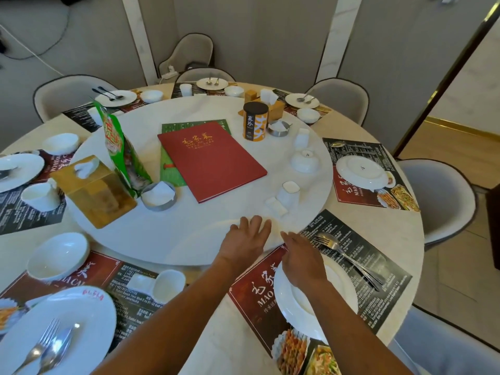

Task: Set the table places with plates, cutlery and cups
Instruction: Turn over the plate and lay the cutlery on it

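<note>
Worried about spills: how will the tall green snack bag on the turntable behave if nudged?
The green snack bag stands tall, narrow and leaning, so it probably tips easily. Its creased film looks floppy and light. It would likely fall toward the tissue box beside it.

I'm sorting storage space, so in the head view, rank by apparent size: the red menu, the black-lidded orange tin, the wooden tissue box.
1. red menu, largest.
2. wooden tissue box, though it sits nearer the camera.
3. black-lidded orange tin, smallest.
</note>
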`<state>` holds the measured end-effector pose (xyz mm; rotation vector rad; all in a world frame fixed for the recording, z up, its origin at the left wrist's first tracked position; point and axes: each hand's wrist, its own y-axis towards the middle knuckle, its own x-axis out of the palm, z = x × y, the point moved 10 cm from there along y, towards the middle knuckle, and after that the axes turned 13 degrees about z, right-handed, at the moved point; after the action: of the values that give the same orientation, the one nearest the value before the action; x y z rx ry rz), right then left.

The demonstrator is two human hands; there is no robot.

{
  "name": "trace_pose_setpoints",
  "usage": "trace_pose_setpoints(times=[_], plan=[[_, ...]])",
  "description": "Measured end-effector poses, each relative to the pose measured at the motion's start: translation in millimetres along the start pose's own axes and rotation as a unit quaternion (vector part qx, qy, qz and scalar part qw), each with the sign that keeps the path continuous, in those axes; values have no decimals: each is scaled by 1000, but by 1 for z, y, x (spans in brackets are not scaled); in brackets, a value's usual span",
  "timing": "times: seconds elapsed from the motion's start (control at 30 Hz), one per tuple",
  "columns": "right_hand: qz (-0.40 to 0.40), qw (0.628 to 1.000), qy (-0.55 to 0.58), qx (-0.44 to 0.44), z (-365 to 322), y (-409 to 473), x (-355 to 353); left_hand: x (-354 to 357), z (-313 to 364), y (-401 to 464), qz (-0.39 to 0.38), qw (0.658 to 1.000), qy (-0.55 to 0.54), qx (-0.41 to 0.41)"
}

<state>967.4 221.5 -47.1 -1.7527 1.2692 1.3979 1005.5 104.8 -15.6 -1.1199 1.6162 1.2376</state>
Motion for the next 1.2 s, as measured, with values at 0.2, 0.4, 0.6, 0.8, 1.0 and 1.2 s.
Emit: trace_pose_setpoints(times=[0.2,0.4,0.6,0.8,1.0,1.2], plan=[[11,1000,13,5,13,-40,-2,-50,-23,-25,27,972,-67,-224],[-5,1000,-5,9,28,-76,1,-20,-30,-110,14,758,-322,-567],[-6,1000,-8,1,38,-103,1,23,-9,-164,-1,606,-408,-683],[-33,999,25,-8,47,-116,4,39,-2,-178,-3,570,-420,-706],[-56,998,41,-8,49,-106,1,41,-2,-179,8,589,-399,-703],[-63,997,41,-14,49,-105,1,30,-6,-172,12,652,-349,-673]])
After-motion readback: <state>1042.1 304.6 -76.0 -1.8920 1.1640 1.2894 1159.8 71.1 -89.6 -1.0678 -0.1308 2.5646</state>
